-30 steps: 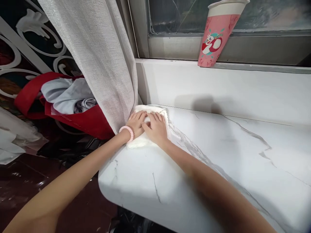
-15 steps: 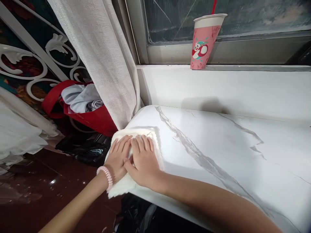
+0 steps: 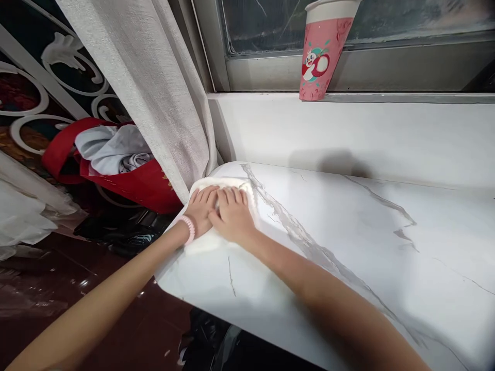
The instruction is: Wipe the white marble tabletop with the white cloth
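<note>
A fluffy white cloth (image 3: 203, 245) lies flat on a white tabletop (image 3: 266, 304) with grey marble veins, near its left end. My left hand (image 3: 201, 210) rests on the cloth with fingers stretched out, a pink coiled band (image 3: 189, 230) around the wrist. Beside it, my right hand (image 3: 234, 214) also lies flat on the cloth, fingers extended, its thumb touching the left hand. Both palms press down and neither grips the cloth; part of it is hidden under them.
A pink paper cup (image 3: 323, 56) stands on the window ledge behind the table. Left of the table hang a pale curtain (image 3: 154, 77) and a red bag (image 3: 139, 188) with grey-white fabric inside. Black plastic bags (image 3: 124, 234) lie on the dark red floor (image 3: 127, 324).
Both hands and the cloth have moved away from the table's front edge, toward the wall and slightly right. The view has shifted a little, with the cup now higher in it.
</note>
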